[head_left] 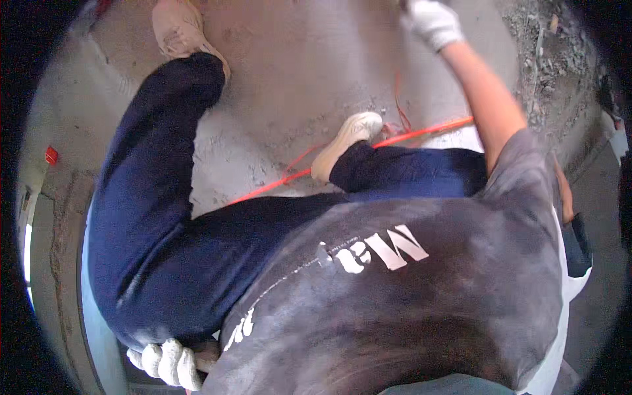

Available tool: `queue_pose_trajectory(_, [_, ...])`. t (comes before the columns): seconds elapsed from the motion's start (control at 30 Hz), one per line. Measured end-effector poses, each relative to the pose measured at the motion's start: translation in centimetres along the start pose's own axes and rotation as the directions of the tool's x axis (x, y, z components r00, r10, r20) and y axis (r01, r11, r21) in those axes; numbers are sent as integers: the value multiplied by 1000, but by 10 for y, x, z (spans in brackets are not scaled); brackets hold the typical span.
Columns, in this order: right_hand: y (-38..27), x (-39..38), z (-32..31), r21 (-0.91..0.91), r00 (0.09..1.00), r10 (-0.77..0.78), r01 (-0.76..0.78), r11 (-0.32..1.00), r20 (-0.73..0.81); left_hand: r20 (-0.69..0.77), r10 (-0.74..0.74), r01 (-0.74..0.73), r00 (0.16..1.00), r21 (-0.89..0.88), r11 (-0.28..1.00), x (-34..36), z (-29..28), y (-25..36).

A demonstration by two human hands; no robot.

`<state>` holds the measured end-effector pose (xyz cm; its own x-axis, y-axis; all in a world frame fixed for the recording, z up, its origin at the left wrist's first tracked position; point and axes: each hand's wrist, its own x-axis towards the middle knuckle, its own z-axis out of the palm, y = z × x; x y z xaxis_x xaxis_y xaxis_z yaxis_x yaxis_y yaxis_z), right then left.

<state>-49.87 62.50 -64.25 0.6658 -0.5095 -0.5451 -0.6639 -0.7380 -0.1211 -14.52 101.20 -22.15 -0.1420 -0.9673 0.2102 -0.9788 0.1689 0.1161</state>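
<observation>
I sit with my legs in dark blue trousers and beige shoes on a dusty grey surface. My right hand, in a white glove, is stretched to the top edge, its fingers curled on a dark thing cut off by the frame. My left hand, also gloved, is low at the left beside my thigh, fingers curled round something mostly hidden.
An orange cord or strap crosses the surface under my legs, with loose strands near my foot. Grey rubble and debris lie at the upper right. A small red item is at the far left, near a brown dirty edge.
</observation>
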Motion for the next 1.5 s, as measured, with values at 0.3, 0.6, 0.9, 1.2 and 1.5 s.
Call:
queue_pose_trajectory(0.3, [-119,-46,42,143,901,-373,348,927,223,60,-125,124,990,10,992,-6,-6,15])
queue_pose_trajectory(0.6, [-24,70,-37,30,977,202,-204,978,67,242,-217,234,946,-43,971,-11,-20,23])
queue_pose_trajectory(0.9, [-171,23,-14,265,987,59,-97,959,147,266,-333,344,905,4,939,-20,-18,30])
queue_pose_trajectory(1.2, [-257,39,15,306,939,-212,124,944,272,323,-357,379,877,-5,926,-23,-27,21])
queue_pose_trajectory(1.5, [-176,72,-49,257,948,315,-313,914,34,-330,-205,212,921,-15,977,-11,31,-2])
